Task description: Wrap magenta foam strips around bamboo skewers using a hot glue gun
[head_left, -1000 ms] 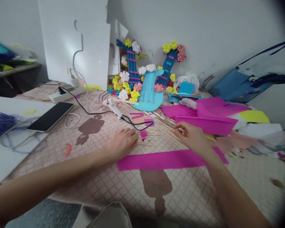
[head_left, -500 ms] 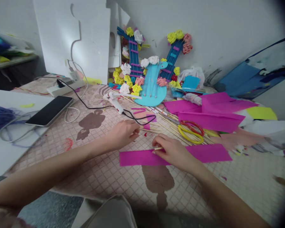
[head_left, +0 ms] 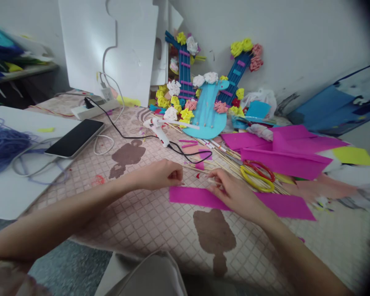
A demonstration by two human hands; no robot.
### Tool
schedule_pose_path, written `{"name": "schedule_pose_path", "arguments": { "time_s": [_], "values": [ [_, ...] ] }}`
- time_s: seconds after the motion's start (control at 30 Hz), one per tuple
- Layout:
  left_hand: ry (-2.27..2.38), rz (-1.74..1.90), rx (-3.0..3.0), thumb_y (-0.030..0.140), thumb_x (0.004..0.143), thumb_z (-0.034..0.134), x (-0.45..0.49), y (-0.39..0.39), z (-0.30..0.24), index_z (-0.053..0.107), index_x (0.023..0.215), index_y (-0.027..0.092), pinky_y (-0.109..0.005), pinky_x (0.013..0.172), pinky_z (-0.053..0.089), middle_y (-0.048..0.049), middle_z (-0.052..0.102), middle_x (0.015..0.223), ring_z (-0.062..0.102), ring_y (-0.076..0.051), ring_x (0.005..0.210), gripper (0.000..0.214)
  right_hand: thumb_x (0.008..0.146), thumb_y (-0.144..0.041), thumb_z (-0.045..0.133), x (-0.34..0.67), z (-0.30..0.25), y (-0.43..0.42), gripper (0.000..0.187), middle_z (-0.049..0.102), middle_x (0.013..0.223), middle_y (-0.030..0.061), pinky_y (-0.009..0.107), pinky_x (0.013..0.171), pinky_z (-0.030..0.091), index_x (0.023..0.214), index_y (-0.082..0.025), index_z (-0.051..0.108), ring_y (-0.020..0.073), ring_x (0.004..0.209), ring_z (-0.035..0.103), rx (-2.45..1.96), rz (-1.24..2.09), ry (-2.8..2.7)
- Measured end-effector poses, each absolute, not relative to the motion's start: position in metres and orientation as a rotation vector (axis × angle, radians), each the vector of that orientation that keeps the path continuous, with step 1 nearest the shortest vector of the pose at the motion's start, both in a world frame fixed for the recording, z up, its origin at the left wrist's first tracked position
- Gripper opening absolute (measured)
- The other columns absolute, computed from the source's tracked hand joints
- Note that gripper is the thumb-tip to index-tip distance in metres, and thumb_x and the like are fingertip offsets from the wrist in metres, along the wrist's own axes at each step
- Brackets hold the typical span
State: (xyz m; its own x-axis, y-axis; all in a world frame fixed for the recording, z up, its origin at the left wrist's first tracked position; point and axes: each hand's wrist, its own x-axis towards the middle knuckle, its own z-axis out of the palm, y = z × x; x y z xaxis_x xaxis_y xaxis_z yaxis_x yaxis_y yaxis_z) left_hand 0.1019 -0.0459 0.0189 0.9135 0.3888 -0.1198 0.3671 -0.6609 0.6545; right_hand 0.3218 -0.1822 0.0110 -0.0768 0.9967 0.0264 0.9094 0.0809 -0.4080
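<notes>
A long magenta crepe paper strip (head_left: 186, 195) lies across the tiled-pattern tablecloth in front of me. My right hand (head_left: 236, 195) rests over the strip's middle. Its thumb and fingers pinch a thin pale wooden stick (head_left: 216, 182), mostly hidden by the fingers. My left hand (head_left: 164, 174) hovers by the strip's left end, fingers curled closed; whatever may be in them is hidden. Just beyond the hands, a white glue gun (head_left: 160, 135) lies on its side. Scissors with yellow and red handles (head_left: 259, 181) rest on several wooden sticks (head_left: 226, 158) to the right.
Magenta paper sheets (head_left: 285, 162) are heaped at right. A blue guitar-shaped craft (head_left: 208, 119) with paper flowers leans against the wall. On the left are a phone (head_left: 75, 138), purple yarn (head_left: 6, 142), a white board (head_left: 6, 197) and a power strip (head_left: 94, 108) with a black cord.
The camera view has turned slightly left. My left hand has shifted a little left relative to the table. The stick in my right hand shows less clearly between the fingers.
</notes>
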Motion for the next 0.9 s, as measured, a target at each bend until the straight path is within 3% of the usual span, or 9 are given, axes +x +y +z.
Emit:
{"name": "schedule_pose_path", "arguments": {
  "time_s": [0.17, 0.33, 0.53, 0.9],
  "values": [
    [0.542, 0.085, 2.246, 0.021, 0.079, 0.055, 0.089, -0.035, 0.01, 0.063, 0.082, 0.015, -0.02, 0.057, 0.04, 0.0003, 0.063, 0.069, 0.055, -0.01, 0.061, 0.01, 0.097, -0.022, 0.033, 0.29, 0.009, -0.179, 0.019, 0.051, 0.098, 0.0082, 0.036, 0.08, 0.046, 0.099, -0.021, 0.052, 0.0202, 0.089, 0.055, -1.662, 0.431, -2.098],
    [0.519, 0.118, 2.232, 0.024, 0.08, 0.055, 0.083, -0.033, 0.005, 0.065, 0.084, 0.015, -0.02, 0.056, 0.04, 0.0001, 0.064, 0.069, 0.056, -0.009, 0.06, 0.014, 0.092, -0.008, 0.035, 0.259, 0.002, -0.174, 0.032, 0.05, 0.102, 0.0101, 0.039, 0.081, 0.048, 0.116, -0.02, 0.052, 0.0221, 0.093, 0.052, -1.492, 0.444, -2.153],
    [0.519, 0.14, 2.221, 0.021, 0.077, 0.057, 0.082, -0.034, 0.007, 0.065, 0.081, 0.014, -0.019, 0.056, 0.04, 0.0001, 0.065, 0.069, 0.056, -0.009, 0.06, 0.011, 0.09, -0.008, 0.046, 0.246, -0.008, -0.175, 0.013, 0.056, 0.085, 0.0053, 0.039, 0.077, 0.044, 0.086, -0.019, 0.051, 0.0227, 0.087, 0.047, -1.49, 0.408, -2.124],
    [0.53, 0.149, 2.287, 0.02, 0.076, 0.057, 0.082, -0.036, 0.007, 0.065, 0.08, 0.014, -0.018, 0.055, 0.038, -0.0005, 0.065, 0.07, 0.055, -0.008, 0.06, 0.011, 0.089, -0.008, 0.049, 0.253, -0.013, -0.179, 0.013, 0.055, 0.087, 0.0057, 0.039, 0.079, 0.043, 0.083, -0.019, 0.053, 0.0225, 0.088, 0.045, -1.584, 0.365, -2.161]
  ]
}}
